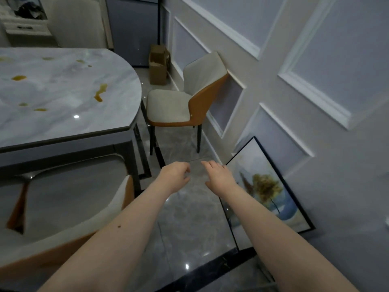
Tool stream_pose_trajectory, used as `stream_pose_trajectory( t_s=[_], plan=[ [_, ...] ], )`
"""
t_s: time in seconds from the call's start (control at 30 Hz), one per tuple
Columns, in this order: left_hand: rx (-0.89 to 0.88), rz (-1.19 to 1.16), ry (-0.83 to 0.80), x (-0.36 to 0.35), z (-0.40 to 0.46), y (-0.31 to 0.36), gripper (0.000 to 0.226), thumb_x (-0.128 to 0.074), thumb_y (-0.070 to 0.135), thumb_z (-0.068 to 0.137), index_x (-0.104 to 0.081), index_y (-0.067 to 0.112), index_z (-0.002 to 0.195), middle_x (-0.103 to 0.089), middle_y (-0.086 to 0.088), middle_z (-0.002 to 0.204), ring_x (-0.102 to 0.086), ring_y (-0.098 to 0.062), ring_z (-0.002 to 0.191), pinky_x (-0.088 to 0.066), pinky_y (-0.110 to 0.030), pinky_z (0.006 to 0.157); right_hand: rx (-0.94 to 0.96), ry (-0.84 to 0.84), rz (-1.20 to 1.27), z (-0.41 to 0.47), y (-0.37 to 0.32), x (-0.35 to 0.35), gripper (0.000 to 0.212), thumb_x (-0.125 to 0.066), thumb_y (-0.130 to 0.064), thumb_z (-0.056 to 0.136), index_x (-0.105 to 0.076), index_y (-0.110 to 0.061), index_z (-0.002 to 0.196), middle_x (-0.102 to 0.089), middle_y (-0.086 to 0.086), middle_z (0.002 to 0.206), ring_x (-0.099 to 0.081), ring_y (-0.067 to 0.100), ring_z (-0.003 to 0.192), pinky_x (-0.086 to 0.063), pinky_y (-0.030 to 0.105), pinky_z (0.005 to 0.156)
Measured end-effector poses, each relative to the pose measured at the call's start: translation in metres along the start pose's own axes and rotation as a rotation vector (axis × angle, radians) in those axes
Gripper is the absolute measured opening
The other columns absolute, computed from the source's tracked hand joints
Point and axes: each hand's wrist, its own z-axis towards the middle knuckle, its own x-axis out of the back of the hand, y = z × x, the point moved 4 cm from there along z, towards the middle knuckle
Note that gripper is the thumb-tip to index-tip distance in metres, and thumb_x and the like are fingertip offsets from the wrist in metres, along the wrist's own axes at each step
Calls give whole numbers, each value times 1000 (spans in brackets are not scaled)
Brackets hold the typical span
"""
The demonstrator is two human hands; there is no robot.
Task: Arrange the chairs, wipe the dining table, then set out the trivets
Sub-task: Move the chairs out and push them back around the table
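Both of the person's bare arms reach forward over the grey tiled floor [189, 218], and neither hand holds anything. The left hand [175, 175] has a narrow grip, its fingers loosely curled downward over empty air. The right hand [219, 175] has a wider grip, fingers relaxed and stretched forward, thumb apart. The two hands hang just beside each other, not touching.

At about twelve o'clock from the hands stands a chair [185, 102] with a pale seat and orange shell, its back resting against the panelled wall [273, 70] and its seat facing the counter [63, 91]. The marble-patterned counter lies at ten o'clock, with several yellow-brown spills [100, 93] spread across its top. A second chair [69, 203] of the same kind sits at eight o'clock, tucked in close under the counter's near edge, beside the left forearm.

At three o'clock a framed picture [267, 194] of a tree leans against the wall, its lower edge on the floor. An open cardboard box [159, 66] stands at twelve o'clock, beyond the first chair, near the wall.
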Motion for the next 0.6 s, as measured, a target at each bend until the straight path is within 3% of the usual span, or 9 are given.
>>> stream_pose_trajectory(
  t_s=[0.23,0.6],
  plan=[
    [24,5,-19,6,99,7,32,-57,33,90,-57,21,120,-60,1,120,-57,-18,109,-49,-35,91,-48,-21,29,71,72,8,67,-58,-17,88,-25,-18,147,-37,5,143,-37,26,131,-30,35,104],
    [30,-35,-17,65,308,-38,32,-59,30,90,-58,17,119,-61,-1,119,-57,-19,110,-48,-35,93,-45,-13,65,269,127,58,64,-57,-14,88,-29,-18,146,-39,6,143,-38,24,132,-32,36,104]
  ],
)
